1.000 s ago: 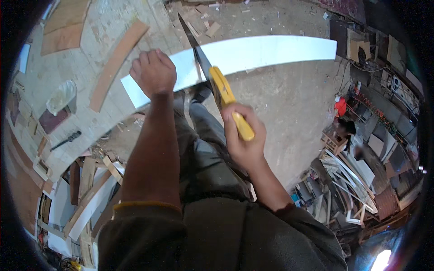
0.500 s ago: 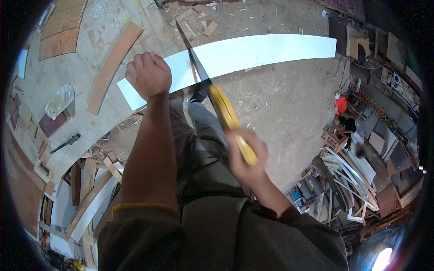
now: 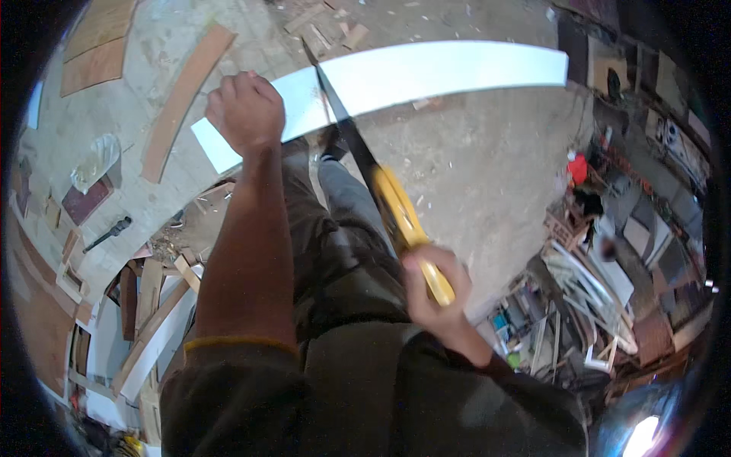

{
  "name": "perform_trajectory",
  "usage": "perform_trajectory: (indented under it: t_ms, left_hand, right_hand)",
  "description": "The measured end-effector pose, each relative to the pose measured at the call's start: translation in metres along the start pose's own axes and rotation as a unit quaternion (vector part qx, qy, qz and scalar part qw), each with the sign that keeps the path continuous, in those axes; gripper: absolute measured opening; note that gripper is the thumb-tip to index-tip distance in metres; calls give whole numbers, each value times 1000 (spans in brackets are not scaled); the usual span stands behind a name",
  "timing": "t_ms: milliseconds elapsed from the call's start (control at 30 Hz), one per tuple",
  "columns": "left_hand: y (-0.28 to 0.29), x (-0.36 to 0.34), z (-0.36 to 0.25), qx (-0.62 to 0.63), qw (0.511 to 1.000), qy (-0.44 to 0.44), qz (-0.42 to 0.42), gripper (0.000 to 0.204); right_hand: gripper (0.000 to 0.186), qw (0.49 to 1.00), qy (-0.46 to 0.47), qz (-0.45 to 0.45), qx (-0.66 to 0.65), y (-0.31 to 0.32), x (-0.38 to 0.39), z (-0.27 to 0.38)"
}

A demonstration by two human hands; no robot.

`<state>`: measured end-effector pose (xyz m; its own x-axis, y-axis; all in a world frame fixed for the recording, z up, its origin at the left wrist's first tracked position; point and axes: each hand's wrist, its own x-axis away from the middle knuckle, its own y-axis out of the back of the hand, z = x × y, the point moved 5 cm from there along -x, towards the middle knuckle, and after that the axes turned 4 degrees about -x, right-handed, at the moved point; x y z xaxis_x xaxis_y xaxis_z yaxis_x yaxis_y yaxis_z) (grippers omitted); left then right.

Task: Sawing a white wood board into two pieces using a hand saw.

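A long white board [image 3: 449, 68] with a gentle curve lies across the work surface and reaches out over the floor on the right. Near its left end my left hand [image 3: 245, 113] is closed on it, fingers curled toward the far edge. My right hand [image 3: 439, 286] is wrapped round the yellow handle of a handsaw [image 3: 346, 126]. The blade crosses the board just right of my left hand, its tip past the far edge. A dark line shows on the board beside the blade. My right thumb lies along the handle; the other fingers are partly hidden.
A curved brown wood strip [image 3: 185, 103] lies left of the board. Farther left are a clear plastic bag [image 3: 96, 164] and a dark tool [image 3: 108, 234]. Wood offcuts [image 3: 152, 305] pile up at lower left. Stacked timber and clutter [image 3: 594, 289] stand at right.
My right hand has drawn the saw back toward me and to the right, so less blade extends beyond the board. My left hand stays on the board. The whole view has shifted slightly.
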<state>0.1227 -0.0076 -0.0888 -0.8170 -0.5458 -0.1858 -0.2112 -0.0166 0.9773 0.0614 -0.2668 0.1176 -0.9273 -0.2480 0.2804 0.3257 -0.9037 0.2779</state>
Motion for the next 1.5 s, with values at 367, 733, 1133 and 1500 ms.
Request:
perform_trajectory:
  t_ms: [367, 733, 1133, 1500]
  left_hand:
    - [-7, 0, -11, 13, 1000, -8, -9, 23]
    - [-1, 4, -20, 56, 998, -24, -25, 20]
    - [4, 10, -12, 58, 997, -17, -41, 18]
    - [19, 14, -8, 77, 997, 31, -7, 23]
  right_hand:
    - [15, 998, -61, 8, -25, -27, -62, -30]
    - [12, 998, -67, -7, 15, -16, -30, -24]
    - [15, 998, -50, -38, -9, -7, -5, 6]
    - [15, 999, 3, 17, 30, -8, -9, 7]
